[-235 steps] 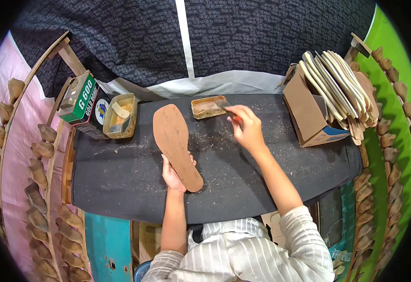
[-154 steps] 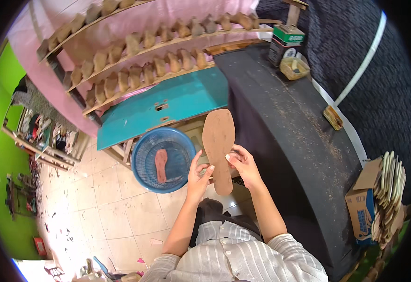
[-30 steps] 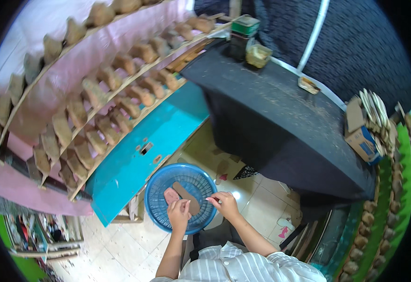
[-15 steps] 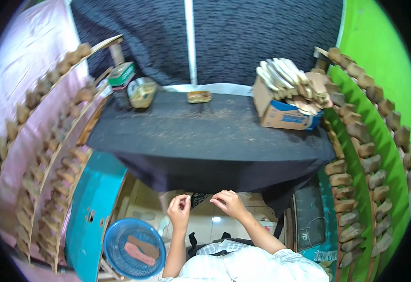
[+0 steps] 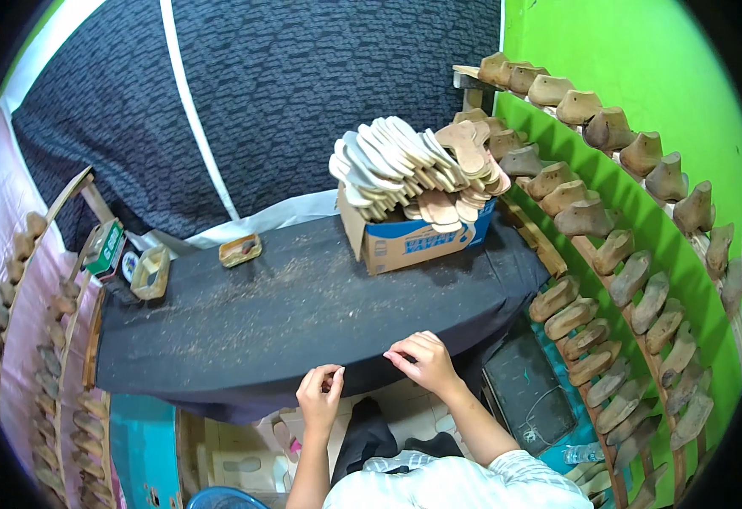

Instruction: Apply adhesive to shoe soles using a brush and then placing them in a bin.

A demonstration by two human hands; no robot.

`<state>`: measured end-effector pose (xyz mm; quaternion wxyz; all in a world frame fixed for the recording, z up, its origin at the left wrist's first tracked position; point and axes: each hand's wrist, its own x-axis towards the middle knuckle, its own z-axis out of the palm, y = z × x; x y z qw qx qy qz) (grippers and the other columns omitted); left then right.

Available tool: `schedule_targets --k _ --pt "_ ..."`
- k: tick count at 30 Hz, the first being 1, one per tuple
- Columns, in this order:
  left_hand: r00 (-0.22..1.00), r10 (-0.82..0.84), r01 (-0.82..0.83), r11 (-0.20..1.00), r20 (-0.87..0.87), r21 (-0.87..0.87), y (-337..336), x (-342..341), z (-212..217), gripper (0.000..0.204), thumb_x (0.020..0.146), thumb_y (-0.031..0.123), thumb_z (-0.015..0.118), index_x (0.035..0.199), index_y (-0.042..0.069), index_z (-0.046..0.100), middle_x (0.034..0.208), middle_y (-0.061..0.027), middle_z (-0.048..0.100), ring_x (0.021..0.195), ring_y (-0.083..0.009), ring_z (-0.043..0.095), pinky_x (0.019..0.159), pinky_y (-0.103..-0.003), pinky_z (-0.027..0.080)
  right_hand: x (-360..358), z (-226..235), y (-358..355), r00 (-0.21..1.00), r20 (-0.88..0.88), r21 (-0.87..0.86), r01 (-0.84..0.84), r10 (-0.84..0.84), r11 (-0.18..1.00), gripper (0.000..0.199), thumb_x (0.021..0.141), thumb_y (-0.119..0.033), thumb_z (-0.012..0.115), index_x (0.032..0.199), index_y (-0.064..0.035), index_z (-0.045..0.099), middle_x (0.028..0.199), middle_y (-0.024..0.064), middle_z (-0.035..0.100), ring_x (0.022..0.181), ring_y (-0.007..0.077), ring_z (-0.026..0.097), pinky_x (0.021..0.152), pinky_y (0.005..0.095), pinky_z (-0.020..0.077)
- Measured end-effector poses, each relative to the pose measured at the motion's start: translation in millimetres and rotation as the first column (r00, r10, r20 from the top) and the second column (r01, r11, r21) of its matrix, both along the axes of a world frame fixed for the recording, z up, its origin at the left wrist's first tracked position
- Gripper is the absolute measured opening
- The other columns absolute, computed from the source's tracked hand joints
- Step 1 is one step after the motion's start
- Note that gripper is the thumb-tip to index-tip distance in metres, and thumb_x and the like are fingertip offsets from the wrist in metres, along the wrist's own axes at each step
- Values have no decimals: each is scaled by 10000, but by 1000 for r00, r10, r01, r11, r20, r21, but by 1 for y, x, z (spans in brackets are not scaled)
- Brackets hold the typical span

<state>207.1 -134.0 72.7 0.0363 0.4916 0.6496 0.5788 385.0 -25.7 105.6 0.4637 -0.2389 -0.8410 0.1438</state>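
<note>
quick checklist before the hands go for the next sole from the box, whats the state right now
1. Both hands free: ok. The left hand and right hand look empty at the near edge of the table.
2. Soles on hand: ok. The cardboard box is heaped with soles.
3. Work patch bare: ok. The dark top in front of the hands holds only dust and crumbs.
4. Small tray and open tin within reach: cannot tell. They sit at the far left side.
5. Tin's contents: cannot tell, too small.
6. Pile steady: cannot tell. Soles overhang the box rim.
</note>
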Motion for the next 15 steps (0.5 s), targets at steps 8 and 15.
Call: schedule_targets --k 8,15 --pt "993 -109 110 994 -54 17 112 -14 17 65 766 40 702 800 33 647 671 -60 588 533 -136 523 511 -261 421 0 86 105 954 -244 238 234 -176 943 119 705 -43 724 778 -75 635 730 39 649 651 218 597 621 325 437" --pt "989 -120 128 987 -88 97 187 -40 36 46 784 24 680 796 10 638 700 -56 596 562 -107 519 531 -238 420 14 128 210 740 -303 294 671 -600 680 231 736 -18 662 953 -95 648 926 77 616 888 262 570 810 375 439"
